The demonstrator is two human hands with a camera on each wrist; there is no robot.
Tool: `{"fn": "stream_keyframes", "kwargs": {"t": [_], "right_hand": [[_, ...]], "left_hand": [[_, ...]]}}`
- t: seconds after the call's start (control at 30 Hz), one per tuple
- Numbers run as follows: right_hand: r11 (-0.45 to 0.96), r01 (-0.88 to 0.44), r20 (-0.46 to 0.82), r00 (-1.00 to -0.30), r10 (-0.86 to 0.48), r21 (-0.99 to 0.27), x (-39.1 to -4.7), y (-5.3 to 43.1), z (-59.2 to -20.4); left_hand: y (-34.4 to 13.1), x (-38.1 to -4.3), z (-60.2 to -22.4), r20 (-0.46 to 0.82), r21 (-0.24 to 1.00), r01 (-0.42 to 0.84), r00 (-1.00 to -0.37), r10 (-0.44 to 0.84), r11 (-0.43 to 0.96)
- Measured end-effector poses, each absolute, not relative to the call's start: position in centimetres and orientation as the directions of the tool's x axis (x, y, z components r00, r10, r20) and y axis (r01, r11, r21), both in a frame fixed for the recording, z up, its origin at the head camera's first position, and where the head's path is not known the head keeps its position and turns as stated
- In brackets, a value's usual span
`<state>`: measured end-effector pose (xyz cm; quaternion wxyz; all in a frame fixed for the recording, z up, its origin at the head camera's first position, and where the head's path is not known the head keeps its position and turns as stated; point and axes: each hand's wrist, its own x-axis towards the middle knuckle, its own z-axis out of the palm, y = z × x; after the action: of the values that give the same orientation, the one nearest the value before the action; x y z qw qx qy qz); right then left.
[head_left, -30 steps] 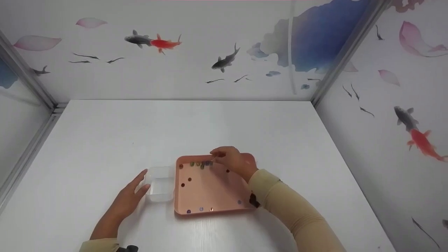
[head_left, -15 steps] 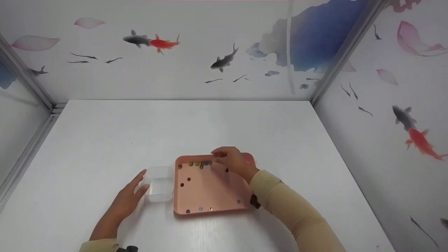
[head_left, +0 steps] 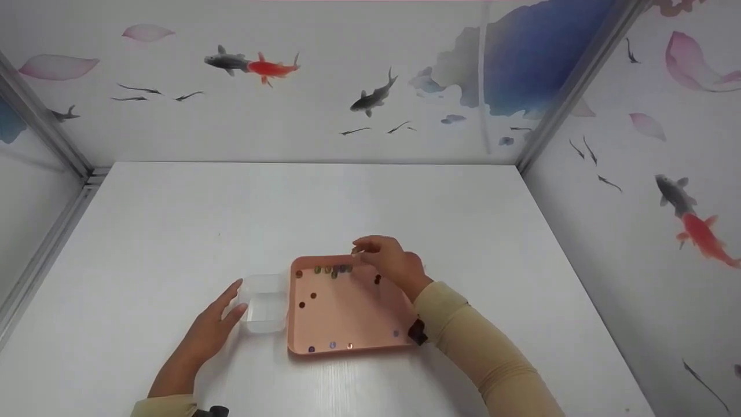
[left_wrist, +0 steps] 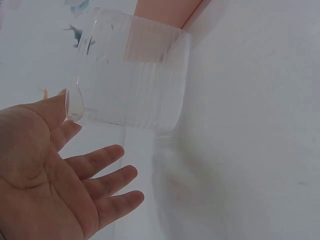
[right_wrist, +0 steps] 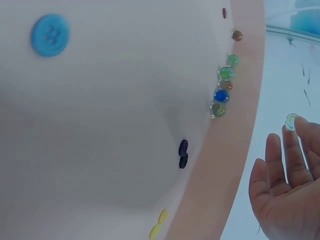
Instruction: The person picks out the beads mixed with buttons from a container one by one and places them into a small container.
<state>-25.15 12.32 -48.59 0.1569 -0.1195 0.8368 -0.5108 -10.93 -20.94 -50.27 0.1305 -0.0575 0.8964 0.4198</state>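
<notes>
My right hand [head_left: 385, 255] is over the far rim of a peach tray [head_left: 347, 324]. In the right wrist view, its thumb and index finger pinch a clear glass marble [right_wrist: 291, 122] with a greenish-yellow tint, while the other fingers extend loosely. Several glass marbles [right_wrist: 221, 96] line the tray's far side below. My left hand [head_left: 211, 330] touches the rim of a clear plastic box [head_left: 266, 327] left of the tray. Its thumb and index finger are at the rim, the other fingers spread and nearly straight. Inside the box I see nothing.
Scattered in the tray are small buttons, among them a blue button [right_wrist: 50, 35], dark buttons [right_wrist: 183, 148] and yellow buttons [right_wrist: 163, 216]. Everything stands on a white table [head_left: 289, 208]. Printed panels enclose its back and sides.
My right hand has risen slightly away from the row of marbles, the pinched marble with it. Beneath its wrist more of the dark buttons shows. The left hand and box stay put.
</notes>
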Motion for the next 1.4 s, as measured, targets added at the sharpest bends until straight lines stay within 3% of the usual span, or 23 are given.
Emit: {"fn": "stream_keyframes", "kwargs": {"t": [0.83,1.4], "right_hand": [[0.21,-0.039,-0.04,-0.932,-0.359,-0.977,-24.1,10.7,-47.0],[0.226,-0.071,-0.02,-0.926,-0.376,-0.972,-23.6,8.4,-46.4]], "left_hand": [[-21.0,-11.0,-50.6,-0.276,0.746,-0.214,-0.961,0.0,0.631],[-21.0,-11.0,-50.6,-0.282,0.763,-0.22,-0.959,0.006,0.608]]}}
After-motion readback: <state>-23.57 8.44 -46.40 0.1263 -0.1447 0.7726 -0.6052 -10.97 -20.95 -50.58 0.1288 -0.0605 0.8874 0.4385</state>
